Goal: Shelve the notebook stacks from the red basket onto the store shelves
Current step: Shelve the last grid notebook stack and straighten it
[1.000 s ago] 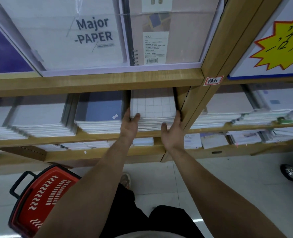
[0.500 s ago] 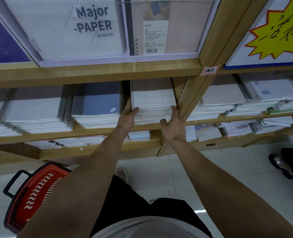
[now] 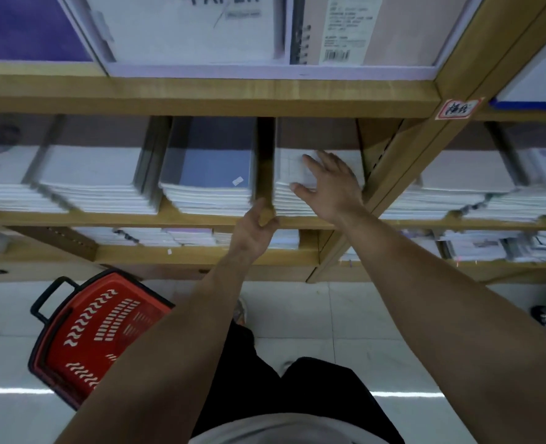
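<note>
Wooden shelves (image 3: 201, 91) run across, above and below the fingers (image 3: 313, 165). Far below them lies a pale tiled floor (image 3: 329, 315) with bright light streaks (image 3: 403, 394).

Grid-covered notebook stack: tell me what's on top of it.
The right hand lies spread flat on top of the grid-covered notebook stack. Nothing else shows there; the cover beneath the palm is hidden, and the rear is shadowed by the upper shelf.

the grid-cover notebook stack (image 3: 297, 203) lies flat on the middle shelf (image 3: 201, 221), at the far right end of its bay, with a small gap to the blue-cover stack (image 3: 207, 193) on its left. red basket (image 3: 98, 331) with a black handle sits tilted, near left
</note>
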The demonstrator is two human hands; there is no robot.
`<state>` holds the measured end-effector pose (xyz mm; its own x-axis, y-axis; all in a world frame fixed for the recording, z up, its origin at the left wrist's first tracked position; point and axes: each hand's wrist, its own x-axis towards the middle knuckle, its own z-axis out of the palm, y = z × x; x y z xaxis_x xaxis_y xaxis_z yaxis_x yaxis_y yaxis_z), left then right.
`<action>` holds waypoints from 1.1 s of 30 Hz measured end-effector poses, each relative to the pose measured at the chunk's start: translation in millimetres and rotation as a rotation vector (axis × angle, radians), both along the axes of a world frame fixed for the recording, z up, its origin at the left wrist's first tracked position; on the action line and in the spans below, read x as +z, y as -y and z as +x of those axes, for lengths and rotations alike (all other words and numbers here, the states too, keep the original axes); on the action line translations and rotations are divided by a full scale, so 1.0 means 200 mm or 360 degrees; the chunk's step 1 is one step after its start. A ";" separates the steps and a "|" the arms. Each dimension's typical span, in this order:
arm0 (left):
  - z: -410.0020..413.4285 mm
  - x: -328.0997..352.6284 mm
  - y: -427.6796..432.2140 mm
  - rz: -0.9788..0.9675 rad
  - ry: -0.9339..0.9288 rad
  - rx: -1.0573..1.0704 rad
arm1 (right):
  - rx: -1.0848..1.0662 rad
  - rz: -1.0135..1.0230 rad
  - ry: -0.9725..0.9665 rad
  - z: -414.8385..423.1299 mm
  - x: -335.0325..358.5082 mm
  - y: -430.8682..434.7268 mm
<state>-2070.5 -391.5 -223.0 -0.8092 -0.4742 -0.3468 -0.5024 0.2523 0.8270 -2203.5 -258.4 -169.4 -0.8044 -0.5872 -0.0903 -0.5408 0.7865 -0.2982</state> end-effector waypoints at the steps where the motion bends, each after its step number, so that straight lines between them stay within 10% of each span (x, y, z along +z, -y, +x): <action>1: -0.01 -0.01 -0.01 0.0018 -0.0012 -0.0012 | 0.0034 0.0049 0.0029 -0.02 -0.03 0.01; 22: -0.02 -0.17 0.02 0.0290 -0.0042 -0.0191 | 0.0037 -0.0036 0.0133 -0.05 -0.07 0.01; 33: 0.24 -0.32 0.29 -0.0043 0.0000 -0.0160 | -0.0306 -0.0347 -0.0232 0.21 -0.24 0.04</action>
